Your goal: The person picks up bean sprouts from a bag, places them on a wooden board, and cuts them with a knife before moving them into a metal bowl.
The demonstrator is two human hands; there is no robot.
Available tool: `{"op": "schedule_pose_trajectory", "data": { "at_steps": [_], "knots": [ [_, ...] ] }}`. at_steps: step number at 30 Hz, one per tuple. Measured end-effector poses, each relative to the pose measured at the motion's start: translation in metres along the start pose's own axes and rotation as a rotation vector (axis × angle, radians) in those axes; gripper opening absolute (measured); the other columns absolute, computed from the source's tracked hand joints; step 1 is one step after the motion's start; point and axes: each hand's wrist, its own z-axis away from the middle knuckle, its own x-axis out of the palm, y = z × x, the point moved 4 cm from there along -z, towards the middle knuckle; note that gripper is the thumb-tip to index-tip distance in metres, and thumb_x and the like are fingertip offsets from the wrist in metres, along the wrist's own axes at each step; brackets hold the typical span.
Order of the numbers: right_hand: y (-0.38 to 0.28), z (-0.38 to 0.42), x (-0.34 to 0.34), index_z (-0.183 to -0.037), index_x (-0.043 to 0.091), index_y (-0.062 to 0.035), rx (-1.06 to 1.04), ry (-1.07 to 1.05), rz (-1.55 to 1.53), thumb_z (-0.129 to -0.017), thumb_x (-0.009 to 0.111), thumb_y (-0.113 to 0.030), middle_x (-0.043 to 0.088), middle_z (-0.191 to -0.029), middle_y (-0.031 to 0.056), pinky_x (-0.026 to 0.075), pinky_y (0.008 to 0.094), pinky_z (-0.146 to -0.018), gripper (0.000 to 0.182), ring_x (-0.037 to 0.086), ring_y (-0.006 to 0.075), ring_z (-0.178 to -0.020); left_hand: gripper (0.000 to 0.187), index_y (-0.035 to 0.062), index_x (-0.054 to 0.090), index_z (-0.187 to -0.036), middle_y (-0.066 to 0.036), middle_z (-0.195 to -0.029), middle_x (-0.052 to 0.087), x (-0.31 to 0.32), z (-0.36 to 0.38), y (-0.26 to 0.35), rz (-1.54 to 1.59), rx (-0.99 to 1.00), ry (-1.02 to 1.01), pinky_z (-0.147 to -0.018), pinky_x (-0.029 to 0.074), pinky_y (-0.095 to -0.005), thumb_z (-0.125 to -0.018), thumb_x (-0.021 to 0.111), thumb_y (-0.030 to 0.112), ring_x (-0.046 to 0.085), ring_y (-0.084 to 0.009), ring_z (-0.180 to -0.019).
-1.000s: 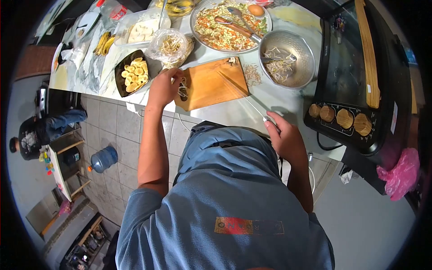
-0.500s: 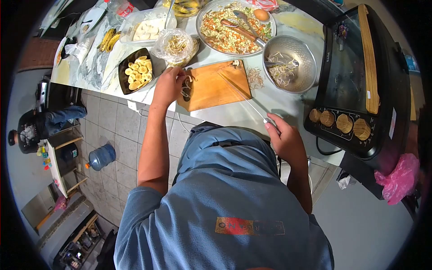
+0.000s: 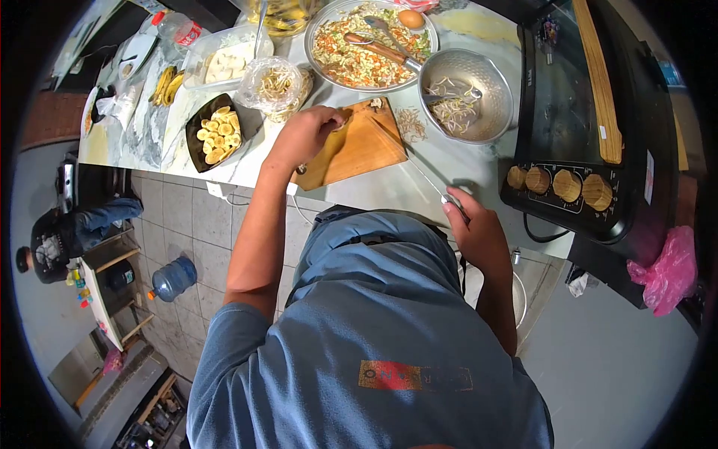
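My left hand (image 3: 305,136) is over the wooden cutting board (image 3: 355,153), its fingers pinched together. What they hold, if anything, is hidden. Closed round the handle of a long, thin knife (image 3: 426,179), my right hand (image 3: 479,228) stays by the counter's front edge. The blade points away from me across the board's right part. A plastic bag of bean sprouts (image 3: 275,84) lies behind my left hand. More sprouts are in the metal bowl (image 3: 497,82) to the right, and a scatter of root ends (image 3: 410,125) lies between bowl and board.
A round tray (image 3: 318,63) of shredded vegetables, with tongs and an egg (image 3: 410,19), stands at the back. To the left are a dark dish of banana slices (image 3: 221,135) and a plastic tub (image 3: 196,71). A black oven (image 3: 591,112) bounds the right side.
My left hand has moved right and slightly away from me, from the board's left edge to over its middle. My right hand still grips the knife; the whole view has shifted slightly.
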Motion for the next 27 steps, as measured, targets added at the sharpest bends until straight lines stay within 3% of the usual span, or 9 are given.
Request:
{"op": "schedule_pose_trajectory", "data": {
  "at_steps": [1, 5, 7, 10, 19, 24, 27],
  "knots": [
    [0.001, 0.002, 0.0, -0.126, 0.067, -0.0085, 0.005, 0.005, -0.003, -0.096, 0.063, -0.032, 0.071, -0.09, 0.0241, 0.055, 0.0431, -0.08, 0.038, 0.071, 0.0408, -0.086, 0.016, 0.0028, 0.07, -0.105, -0.016, -0.099, 0.07, 0.004, -0.004, 0.0, 0.106, 0.007, 0.035, -0.082, 0.054, -0.0421, -0.091, 0.065, 0.005, 0.067, -0.0374, -0.094],
    [0.007, 0.008, 0.0, -0.127, 0.067, -0.0109, 0.058, 0.013, 0.001, -0.097, 0.062, -0.033, 0.071, -0.083, 0.0222, 0.054, 0.0426, -0.076, 0.038, 0.071, 0.0391, -0.079, 0.017, 0.0028, 0.07, -0.108, -0.016, -0.099, 0.07, 0.004, -0.008, 0.005, 0.027, 0.059, 0.154, -0.085, 0.053, -0.0422, -0.092, 0.065, 0.008, 0.066, -0.0376, -0.099],
    [0.008, 0.009, 0.002, -0.128, 0.066, -0.0114, 0.06, 0.018, -0.003, -0.097, 0.062, -0.033, 0.07, -0.081, 0.0218, 0.054, 0.0425, -0.075, 0.038, 0.071, 0.0384, -0.077, 0.019, 0.0044, 0.07, -0.106, -0.015, -0.096, 0.07, 0.005, -0.005, -0.007, -0.04, -0.046, 0.237, -0.085, 0.052, -0.0436, -0.09, 0.07, 0.014, 0.065, -0.0371, -0.098],
    [0.006, 0.01, 0.004, -0.129, 0.066, -0.0113, 0.062, 0.02, -0.029, -0.097, 0.063, -0.034, 0.07, -0.079, 0.0215, 0.053, 0.0424, -0.075, 0.039, 0.071, 0.0376, -0.076, 0.021, 0.0055, 0.071, -0.102, -0.014, -0.092, 0.069, 0.007, 0.003, -0.011, -0.223, -0.017, 0.186, -0.084, 0.051, -0.0451, -0.086, 0.074, 0.018, 0.064, -0.036, -0.092],
    [-0.009, 0.007, 0.007, -0.128, 0.066, -0.0093, 0.074, -0.02, 0.008, -0.097, 0.061, -0.032, 0.07, -0.084, 0.0235, 0.054, 0.0413, -0.077, 0.038, 0.071, 0.0381, -0.08, 0.011, 0.0062, 0.07, -0.086, -0.013, -0.088, 0.069, 0.017, 0.005, -0.02, -0.183, -0.02, 0.205, -0.082, 0.05, -0.0453, -0.083, 0.075, 0.016, 0.064, -0.0349, -0.088],
    [-0.018, 0.003, 0.011, -0.124, 0.068, -0.008, 0.015, -0.04, -0.068, -0.097, 0.062, -0.03, 0.07, -0.097, 0.0252, 0.054, 0.0416, -0.082, 0.035, 0.07, 0.0403, -0.091, 0.008, 0.0065, 0.071, -0.088, -0.012, -0.084, 0.07, 0.014, 0.006, -0.007, -0.169, 0.104, 0.15, -0.08, 0.051, -0.0445, -0.084, 0.073, 0.013, 0.065, -0.0342, -0.085],
    [-0.018, 0.001, 0.013, -0.124, 0.069, -0.0081, -0.017, -0.039, -0.065, -0.097, 0.062, -0.029, 0.07, -0.096, 0.0251, 0.054, 0.0411, -0.082, 0.035, 0.071, 0.0401, -0.09, 0.008, 0.008, 0.073, -0.09, -0.011, -0.083, 0.07, 0.01, 0.009, -0.003, -0.203, 0.138, 0.131, -0.077, 0.052, -0.0435, -0.084, 0.072, 0.012, 0.066, -0.0333, -0.083]
  ]
}}
